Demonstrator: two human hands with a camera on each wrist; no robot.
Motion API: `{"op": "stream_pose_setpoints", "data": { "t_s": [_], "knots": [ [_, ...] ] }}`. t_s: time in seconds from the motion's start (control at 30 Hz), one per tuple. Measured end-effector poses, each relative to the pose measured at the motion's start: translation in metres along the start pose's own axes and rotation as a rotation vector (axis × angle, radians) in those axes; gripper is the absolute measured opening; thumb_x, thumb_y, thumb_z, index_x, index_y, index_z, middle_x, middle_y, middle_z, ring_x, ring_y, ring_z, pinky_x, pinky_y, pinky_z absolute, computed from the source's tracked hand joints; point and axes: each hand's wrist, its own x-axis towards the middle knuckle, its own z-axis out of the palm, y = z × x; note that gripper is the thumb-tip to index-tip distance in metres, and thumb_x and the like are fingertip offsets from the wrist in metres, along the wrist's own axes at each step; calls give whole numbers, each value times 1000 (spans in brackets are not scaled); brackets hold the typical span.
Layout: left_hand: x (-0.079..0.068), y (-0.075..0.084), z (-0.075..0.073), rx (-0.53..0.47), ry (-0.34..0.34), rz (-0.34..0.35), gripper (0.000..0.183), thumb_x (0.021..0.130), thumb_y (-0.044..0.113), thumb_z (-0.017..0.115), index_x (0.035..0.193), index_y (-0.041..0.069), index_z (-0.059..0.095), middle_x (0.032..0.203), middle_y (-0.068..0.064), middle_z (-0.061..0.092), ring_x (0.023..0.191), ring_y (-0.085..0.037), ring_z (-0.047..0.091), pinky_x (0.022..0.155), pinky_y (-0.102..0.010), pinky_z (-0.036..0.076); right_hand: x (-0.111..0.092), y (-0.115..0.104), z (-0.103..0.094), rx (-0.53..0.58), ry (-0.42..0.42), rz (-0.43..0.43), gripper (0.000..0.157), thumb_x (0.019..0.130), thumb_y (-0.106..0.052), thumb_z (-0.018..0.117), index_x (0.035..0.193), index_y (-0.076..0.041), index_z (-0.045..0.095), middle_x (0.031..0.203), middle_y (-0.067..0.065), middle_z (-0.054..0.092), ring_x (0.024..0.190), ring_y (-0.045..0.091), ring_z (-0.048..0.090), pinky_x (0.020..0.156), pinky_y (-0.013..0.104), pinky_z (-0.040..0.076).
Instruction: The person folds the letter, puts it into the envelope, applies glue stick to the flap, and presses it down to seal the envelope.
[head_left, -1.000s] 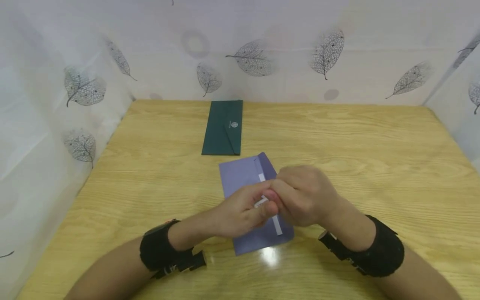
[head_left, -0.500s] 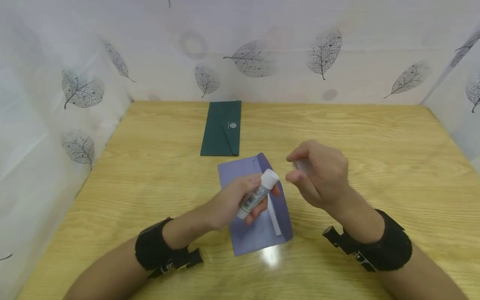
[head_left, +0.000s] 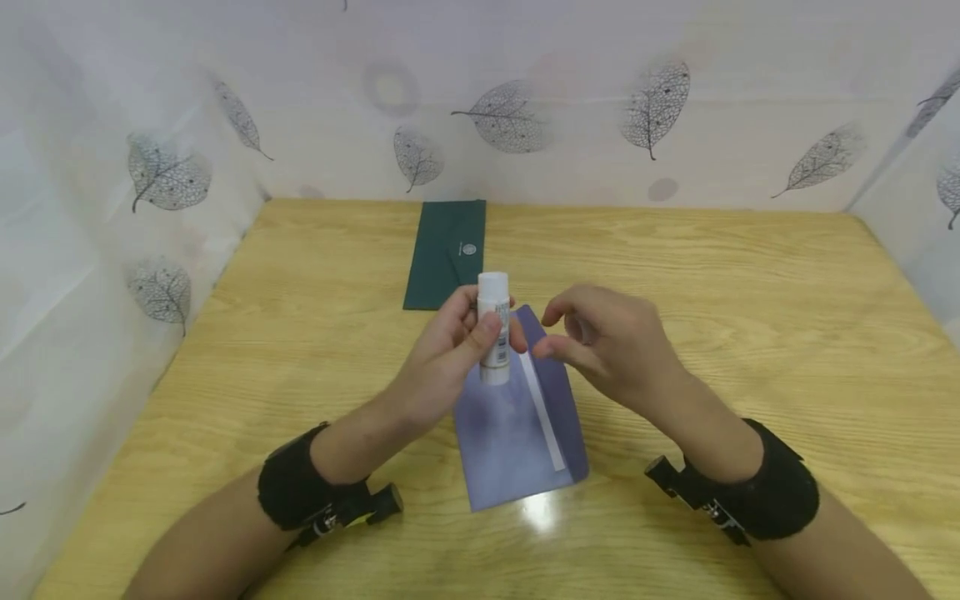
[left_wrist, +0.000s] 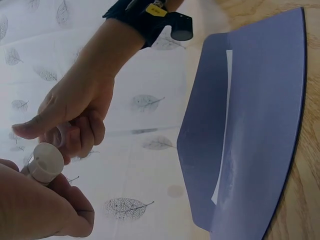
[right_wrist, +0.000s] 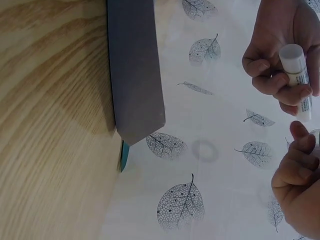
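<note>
In the head view my left hand [head_left: 431, 367] grips a white glue stick [head_left: 493, 291] upright, thumb across its printed label. My right hand [head_left: 618, 346] is a little to the right, thumb and forefinger spread toward the stick without touching it. A pale, translucent cap [left_wrist: 63, 134] sits in the curled fingers of the right hand, as the left wrist view shows. Below both hands lies a purple envelope [head_left: 510, 450], its flap [head_left: 558, 408] folded out to the right. A white strip [head_left: 545, 417] runs along the flap's fold.
A dark green envelope [head_left: 444, 250] with a small round emblem lies flat behind the purple one. The wooden table [head_left: 712, 275] is bordered at the back and sides by white cloth [head_left: 570, 175] printed with leaves. Each wrist wears a black strap with a camera.
The hands, together a second ago, have come apart and the glue stick shows. The left hand has raised it and turned it upright; the right hand drew off rightward, then came partly back.
</note>
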Motion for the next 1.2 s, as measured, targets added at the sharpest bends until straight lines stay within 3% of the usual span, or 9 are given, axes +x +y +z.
{"op": "stream_pose_setpoints", "data": {
  "t_s": [0.1, 0.2, 0.3, 0.4, 0.5, 0.63, 0.9, 1.07, 1.2],
  "knots": [
    [0, -1, 1, 1, 25, 4, 29, 100, 18, 35, 122, -1, 36, 92, -15, 55, 92, -26, 50, 80, -35, 39, -2, 4, -1, 44, -84, 60, 49, 94, -51, 40, 97, -6, 58, 73, -2, 50, 62, 8, 44, 51, 29, 42],
    [1, -1, 1, 11, 58, 9, 27, 100, 18, 35, 121, 1, 36, 91, -14, 56, 93, -24, 51, 78, -34, 39, -3, 15, -1, 68, -189, 152, 35, 97, -29, 39, 119, -4, 51, 83, 1, 49, 73, 12, 45, 63, 34, 43],
    [1, -2, 2, 16, 93, 16, 25, 100, 18, 35, 120, 3, 38, 90, -14, 57, 93, -23, 51, 77, -33, 39, -5, 35, 1, -22, -280, 258, 35, 96, -16, 35, 126, -1, 46, 92, 7, 49, 89, 21, 45, 79, 40, 41],
    [0, -3, 3, 14, 100, 17, 25, 100, 16, 36, 120, 1, 37, 90, -14, 57, 91, -26, 51, 76, -31, 39, -8, 51, 5, -181, -369, 328, 33, 96, -17, 40, 121, 3, 49, 102, 13, 52, 100, 29, 41, 90, 44, 36],
    [0, -3, 4, 12, 95, 14, 25, 99, 15, 37, 120, 1, 37, 90, -14, 57, 89, -27, 51, 74, -30, 40, -11, 57, 6, -270, -413, 318, 33, 92, -18, 52, 118, 2, 54, 106, 14, 57, 97, 31, 40, 86, 44, 36],
    [1, -3, 4, 9, 98, 9, 25, 99, 15, 37, 120, 2, 37, 90, -15, 57, 90, -27, 51, 73, -30, 40, -9, 57, 6, -240, -468, 316, 29, 83, -10, 60, 110, 2, 58, 104, 15, 62, 94, 31, 46, 85, 44, 39],
    [-1, -3, 4, 17, 86, 7, 27, 99, 17, 38, 122, 2, 35, 92, -15, 57, 91, -29, 51, 75, -31, 40, -14, 59, 7, -220, -789, 409, 23, 79, 0, 57, 102, 3, 57, 97, 15, 60, 91, 31, 57, 80, 42, 48],
    [-1, -6, 5, 12, 71, 28, 26, 99, 15, 40, 122, 3, 36, 96, -15, 59, 92, -24, 54, 76, -31, 42, -18, 56, 9, -239, -793, 382, 30, 81, -7, 60, 109, 1, 56, 97, 15, 59, 89, 30, 57, 77, 42, 49],
    [1, -8, 5, 21, 69, 76, 25, 96, 12, 46, 119, 3, 42, 102, -15, 61, 95, -24, 56, 77, -31, 45, -15, 46, 8, -252, -635, 250, 31, 82, -7, 59, 112, 2, 56, 99, 16, 61, 93, 32, 56, 81, 43, 48]
  ]
}}
